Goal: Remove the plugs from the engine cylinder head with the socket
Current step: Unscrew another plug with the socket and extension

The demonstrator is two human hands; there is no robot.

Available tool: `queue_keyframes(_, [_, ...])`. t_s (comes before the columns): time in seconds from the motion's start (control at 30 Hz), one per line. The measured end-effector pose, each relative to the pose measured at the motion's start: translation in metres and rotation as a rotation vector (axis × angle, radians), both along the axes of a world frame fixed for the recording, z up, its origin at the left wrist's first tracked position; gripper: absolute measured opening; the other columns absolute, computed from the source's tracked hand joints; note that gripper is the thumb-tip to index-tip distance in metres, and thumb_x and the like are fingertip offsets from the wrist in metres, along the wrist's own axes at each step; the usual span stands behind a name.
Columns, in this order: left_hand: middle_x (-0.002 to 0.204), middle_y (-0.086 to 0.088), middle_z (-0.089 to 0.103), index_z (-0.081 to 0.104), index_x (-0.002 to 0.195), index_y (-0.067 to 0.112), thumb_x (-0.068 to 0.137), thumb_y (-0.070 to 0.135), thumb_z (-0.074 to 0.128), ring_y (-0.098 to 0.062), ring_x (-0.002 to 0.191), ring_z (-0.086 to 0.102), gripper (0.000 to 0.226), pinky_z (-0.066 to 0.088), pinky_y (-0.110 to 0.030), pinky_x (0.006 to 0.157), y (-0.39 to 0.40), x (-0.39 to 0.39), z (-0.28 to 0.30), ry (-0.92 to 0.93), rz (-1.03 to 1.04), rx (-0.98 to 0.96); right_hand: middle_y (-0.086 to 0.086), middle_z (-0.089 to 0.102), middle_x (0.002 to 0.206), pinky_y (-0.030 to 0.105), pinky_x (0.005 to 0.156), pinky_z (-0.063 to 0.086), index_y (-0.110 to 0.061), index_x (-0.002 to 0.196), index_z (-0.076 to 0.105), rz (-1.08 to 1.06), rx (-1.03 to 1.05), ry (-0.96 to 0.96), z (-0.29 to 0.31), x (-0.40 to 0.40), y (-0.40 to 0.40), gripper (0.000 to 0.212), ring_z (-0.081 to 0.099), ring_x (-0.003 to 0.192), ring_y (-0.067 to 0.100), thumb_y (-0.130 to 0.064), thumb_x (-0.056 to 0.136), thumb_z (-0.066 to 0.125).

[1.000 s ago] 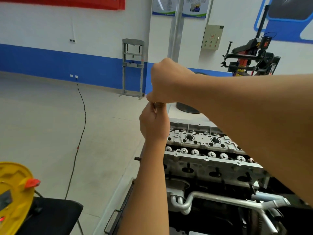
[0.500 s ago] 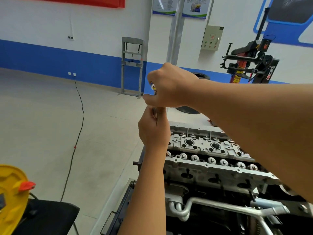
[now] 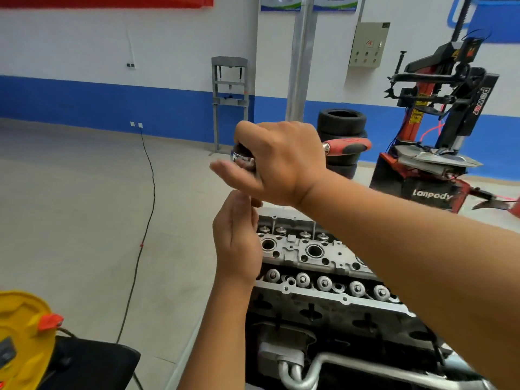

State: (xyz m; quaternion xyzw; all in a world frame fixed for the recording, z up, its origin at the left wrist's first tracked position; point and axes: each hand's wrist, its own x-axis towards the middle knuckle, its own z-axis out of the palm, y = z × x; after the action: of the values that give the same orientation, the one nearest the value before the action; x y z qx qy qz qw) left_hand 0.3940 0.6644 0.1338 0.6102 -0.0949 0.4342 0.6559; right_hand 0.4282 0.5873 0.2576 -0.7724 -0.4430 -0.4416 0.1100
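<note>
The aluminium cylinder head [image 3: 312, 257] lies below my hands, with round plug wells and a row of valve caps showing. My right hand [image 3: 281, 161] is closed over the chrome head of a ratchet wrench [image 3: 242, 157]; its red and black handle [image 3: 347, 145] sticks out to the right. Directly beneath it, my left hand [image 3: 237, 243] is raised with fingers curled around the extension or socket under the ratchet, which is almost wholly hidden. No plug is visible.
A black engine block with silver pipes [image 3: 309, 370] sits under the head. A red tyre changer [image 3: 439, 130] and stacked tyres [image 3: 342, 128] stand behind. A yellow cable reel [image 3: 25, 342] rests on a black stool at the lower left; a black cable [image 3: 146, 220] crosses the floor.
My right hand has turned, so the ratchet's red handle now points out to the right. The view has shifted, and my left hand stays under the ratchet.
</note>
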Motion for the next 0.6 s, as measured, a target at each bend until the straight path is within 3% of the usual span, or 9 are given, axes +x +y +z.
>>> queue_keyframes(0.13, [0.056, 0.007, 0.038, 0.052, 0.067, 0.036, 0.110, 0.028, 0.040, -0.011, 0.054, 0.028, 0.046, 0.026, -0.027, 0.052, -0.001, -0.003, 0.003, 0.052, -0.013, -0.048, -0.005, 0.044, 0.061, 0.032, 0.055, 0.024, -0.018, 0.076, 0.048, -0.146, 0.162, 0.062, -0.013, -0.016, 0.008, 0.048, 0.045, 0.054, 0.022, -0.060, 0.099, 0.045])
queue_keyframes(0.23, [0.052, 0.011, 0.045, 0.048, 0.064, 0.032, 0.103, 0.020, 0.048, -0.006, 0.049, 0.036, 0.041, 0.031, -0.027, 0.051, 0.001, -0.004, 0.003, 0.073, 0.016, -0.029, -0.005, 0.036, 0.062, 0.033, 0.059, 0.018, -0.020, 0.077, 0.042, -0.355, 0.212, 0.027, -0.021, -0.036, 0.011, 0.044, 0.037, 0.055, 0.021, -0.060, 0.095, 0.045])
queue_keyframes(0.3, [0.059, 0.016, 0.059, 0.053, 0.077, 0.030, 0.088, 0.046, 0.055, 0.000, 0.055, 0.052, 0.019, 0.043, -0.026, 0.056, 0.001, -0.005, 0.005, 0.117, 0.024, -0.058, -0.002, 0.035, 0.065, 0.035, 0.062, 0.018, -0.019, 0.076, 0.039, -0.486, 0.270, -0.001, -0.029, -0.050, 0.016, 0.043, 0.032, 0.057, 0.022, -0.057, 0.089, 0.053])
queue_keyframes(0.37, [0.062, 0.022, 0.063, 0.054, 0.084, 0.030, 0.081, 0.053, 0.056, 0.006, 0.059, 0.056, 0.023, 0.045, -0.017, 0.058, 0.001, -0.005, 0.002, 0.144, 0.064, -0.100, -0.001, 0.034, 0.065, 0.036, 0.064, 0.017, -0.018, 0.074, 0.038, -0.522, 0.322, -0.006, -0.035, -0.061, 0.023, 0.046, 0.031, 0.058, 0.022, -0.059, 0.086, 0.055])
queue_keyframes(0.43, [0.058, 0.021, 0.059, 0.053, 0.079, 0.028, 0.092, 0.034, 0.056, 0.005, 0.056, 0.054, 0.014, 0.040, -0.011, 0.052, 0.000, -0.007, -0.001, 0.120, 0.128, -0.083, -0.001, 0.035, 0.063, 0.036, 0.064, 0.017, -0.018, 0.071, 0.039, -0.464, 0.342, -0.011, -0.034, -0.064, 0.027, 0.052, 0.031, 0.055, 0.022, -0.066, 0.091, 0.046])
queue_keyframes(0.5, [0.055, 0.012, 0.052, 0.052, 0.073, 0.029, 0.102, 0.020, 0.053, -0.002, 0.051, 0.045, 0.031, 0.036, -0.013, 0.049, 0.001, -0.009, -0.005, 0.079, 0.114, -0.076, -0.005, 0.039, 0.061, 0.035, 0.065, 0.021, -0.020, 0.070, 0.043, -0.333, 0.280, 0.000, -0.024, -0.055, 0.023, 0.060, 0.037, 0.054, 0.020, -0.073, 0.095, 0.036])
queue_keyframes(0.6, [0.065, -0.012, 0.039, 0.058, 0.078, 0.030, 0.111, 0.038, 0.040, -0.014, 0.058, 0.035, 0.039, 0.033, -0.021, 0.055, 0.006, -0.018, -0.001, 0.071, -0.046, -0.057, -0.004, 0.051, 0.060, 0.037, 0.069, 0.033, -0.019, 0.072, 0.054, 0.027, 0.067, 0.277, 0.005, -0.028, 0.007, 0.058, 0.050, 0.057, 0.018, -0.068, 0.099, 0.040])
